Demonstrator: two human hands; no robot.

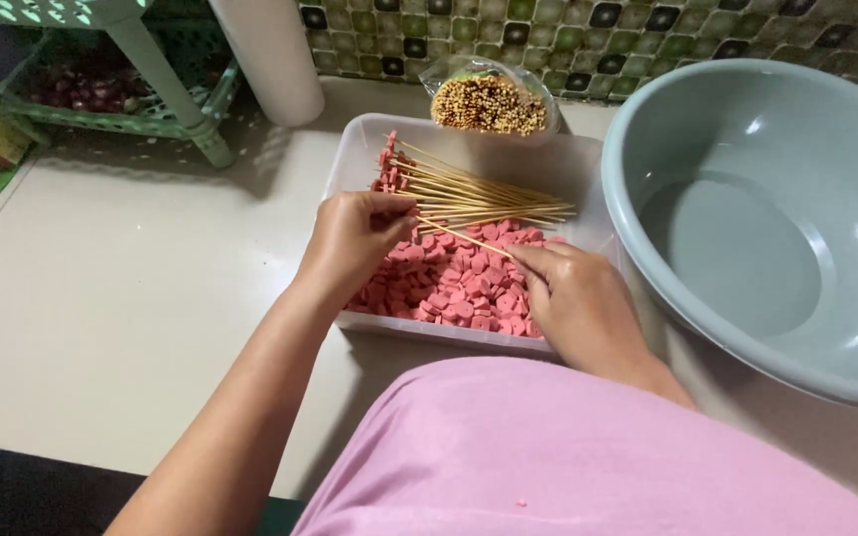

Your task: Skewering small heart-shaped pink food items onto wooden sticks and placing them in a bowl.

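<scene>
From the head camera, looking down past a pink shirt [588,457], the left hand [350,238] hovers over the near-left part of a clear plastic tub [369,139], its fingers [389,210] closed around the blunt end of a bamboo skewer [464,238] that slants down to the right. The right hand [573,298] rests in the tub's near-right corner, its fingers bent down among the pink sausage slices [454,283] at the skewer's tip; whether they pinch a slice cannot be told, as they are partly buried. The slices fill the near half of the tub. Across its middle lies a bundle of loaded skewers [479,194], pink pieces threaded at their left ends and bare sticks fanning to the right. Just behind the tub stands a bag of spare skewers [489,104], ends up, against a green tiled wall [647,30]. A large grey-green basin [667,129] sits touching the tub's right side. All rest on a pale tiled floor [121,288], with a green plastic rack [166,109] at the far left.
</scene>
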